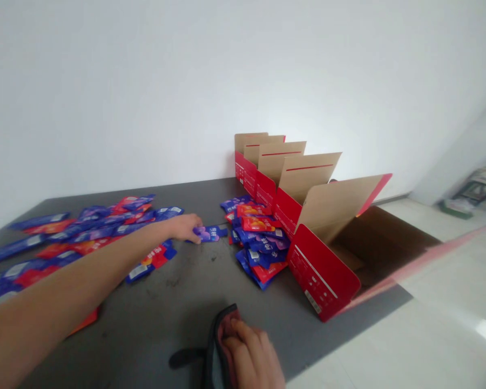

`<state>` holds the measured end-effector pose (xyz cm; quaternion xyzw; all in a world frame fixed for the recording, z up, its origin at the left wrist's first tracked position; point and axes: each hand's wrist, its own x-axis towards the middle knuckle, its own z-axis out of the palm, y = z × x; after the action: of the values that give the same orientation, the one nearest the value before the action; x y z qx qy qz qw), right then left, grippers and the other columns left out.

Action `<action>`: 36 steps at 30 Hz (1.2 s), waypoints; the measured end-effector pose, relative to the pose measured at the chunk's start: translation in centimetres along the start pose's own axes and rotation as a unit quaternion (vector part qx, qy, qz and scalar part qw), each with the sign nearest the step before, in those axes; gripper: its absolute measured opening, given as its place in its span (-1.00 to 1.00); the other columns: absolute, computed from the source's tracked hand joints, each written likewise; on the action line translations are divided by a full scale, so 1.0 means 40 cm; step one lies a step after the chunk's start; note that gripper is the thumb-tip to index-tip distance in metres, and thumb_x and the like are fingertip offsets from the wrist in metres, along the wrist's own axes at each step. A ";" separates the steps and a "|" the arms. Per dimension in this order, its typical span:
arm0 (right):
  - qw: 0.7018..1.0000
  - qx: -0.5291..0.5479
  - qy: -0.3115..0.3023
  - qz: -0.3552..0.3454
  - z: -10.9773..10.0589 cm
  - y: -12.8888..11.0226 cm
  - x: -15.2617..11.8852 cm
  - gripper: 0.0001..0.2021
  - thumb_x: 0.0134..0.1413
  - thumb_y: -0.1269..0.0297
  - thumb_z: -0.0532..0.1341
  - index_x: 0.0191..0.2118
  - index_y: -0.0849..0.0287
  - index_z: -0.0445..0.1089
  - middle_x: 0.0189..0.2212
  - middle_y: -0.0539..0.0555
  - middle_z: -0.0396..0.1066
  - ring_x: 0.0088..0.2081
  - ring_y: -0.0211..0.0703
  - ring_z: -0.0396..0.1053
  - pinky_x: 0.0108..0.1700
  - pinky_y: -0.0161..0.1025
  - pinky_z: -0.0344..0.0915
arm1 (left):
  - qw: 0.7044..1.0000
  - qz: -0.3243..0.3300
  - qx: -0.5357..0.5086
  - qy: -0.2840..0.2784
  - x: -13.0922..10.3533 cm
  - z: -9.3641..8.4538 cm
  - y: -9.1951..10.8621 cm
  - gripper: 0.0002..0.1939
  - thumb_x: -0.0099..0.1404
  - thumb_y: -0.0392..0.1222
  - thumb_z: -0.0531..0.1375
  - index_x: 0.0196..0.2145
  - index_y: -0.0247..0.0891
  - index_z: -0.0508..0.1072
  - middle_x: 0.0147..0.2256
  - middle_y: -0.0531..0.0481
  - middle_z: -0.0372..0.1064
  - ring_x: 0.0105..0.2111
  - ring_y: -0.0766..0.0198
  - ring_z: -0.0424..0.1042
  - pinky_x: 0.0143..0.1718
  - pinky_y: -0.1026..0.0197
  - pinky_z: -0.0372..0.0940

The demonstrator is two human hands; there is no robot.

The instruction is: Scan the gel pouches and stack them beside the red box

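Observation:
My left hand (186, 228) reaches far over the dark table, its fingers closed on the end of a blue packet (211, 233) lying flat. My right hand (253, 351) is at the front edge, fingers curled inside the opening of a dark pouch (218, 346) with a reddish lining and a strap. What those fingertips hold, if anything, is hidden. Between my left hand and the boxes lies a pile of blue and red packets (263, 237). More packets (93, 227) spread in rows across the left side, partly behind my left forearm.
Several open red cardboard boxes (322, 275) stand in a row along the right side of the dark table (166, 302), flaps raised. The nearest box sits at the table's right edge. A white wall (146, 97) rises behind. Blurred shelving (481, 183) stands at the far right.

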<state>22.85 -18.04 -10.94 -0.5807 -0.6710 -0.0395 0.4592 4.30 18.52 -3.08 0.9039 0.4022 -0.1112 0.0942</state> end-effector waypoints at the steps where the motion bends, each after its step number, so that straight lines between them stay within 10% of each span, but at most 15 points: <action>1: 1.000 0.003 -0.002 0.003 -0.002 -0.003 0.001 -0.74 0.21 0.47 0.20 -0.05 0.02 0.44 -0.03 0.11 0.56 -0.12 0.02 0.53 -0.14 -0.08 0.47 | 1.000 -0.003 0.001 -0.002 -0.007 0.003 0.002 -0.38 0.04 0.13 0.36 -0.03 -0.32 0.58 -0.01 -0.31 0.52 -0.01 -0.12 0.48 -0.02 0.13 0.31; 21: 0.999 0.023 -0.017 0.034 -0.014 -0.020 -0.003 -0.65 -0.06 0.42 0.23 -0.08 0.02 0.43 -0.01 0.11 0.53 -0.12 0.06 0.45 -0.14 -0.07 0.41 | 0.946 -0.045 -0.286 -0.146 -0.104 0.021 0.036 -0.52 0.10 0.20 0.28 -0.17 -0.21 0.49 -0.22 -0.08 0.59 -0.21 0.05 0.57 -0.27 0.18 0.45; 27: 0.997 0.041 0.023 0.062 0.005 -0.033 -0.007 -0.72 -0.01 0.42 0.19 -0.14 0.03 0.44 -0.05 0.09 0.54 -0.15 0.03 0.44 -0.16 -0.06 0.37 | 0.892 -0.067 -0.417 -0.165 -0.108 -0.105 0.035 -0.46 0.01 0.25 0.43 -0.22 -0.17 0.47 -0.30 0.00 0.55 -0.32 0.12 0.55 -0.35 0.19 0.45; 32: 0.997 0.026 0.021 0.065 0.019 -0.034 -0.013 -0.79 0.08 0.31 0.24 -0.13 0.02 0.44 -0.04 0.11 0.54 -0.13 0.07 0.44 -0.17 -0.04 0.36 | 0.937 -0.004 -0.320 -0.137 0.011 -0.278 0.190 -0.46 0.05 0.24 0.40 -0.15 -0.19 0.53 -0.20 -0.01 0.59 -0.24 0.12 0.54 -0.24 0.17 0.46; 36: 0.998 0.006 0.036 0.059 0.028 -0.027 -0.010 -0.84 0.15 0.40 0.26 -0.16 0.00 0.43 -0.08 0.04 0.56 -0.17 0.00 0.45 -0.20 -0.08 0.34 | 0.978 0.074 -0.139 -0.138 0.151 -0.301 0.364 -0.60 0.15 0.07 0.35 -0.16 -0.26 0.59 -0.27 -0.08 0.60 -0.34 0.14 0.55 -0.34 0.20 0.43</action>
<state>21.30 -18.03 -11.31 -0.6143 -0.6193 -0.0289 0.4881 20.63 16.31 7.94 0.8854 0.3285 -0.1705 0.2813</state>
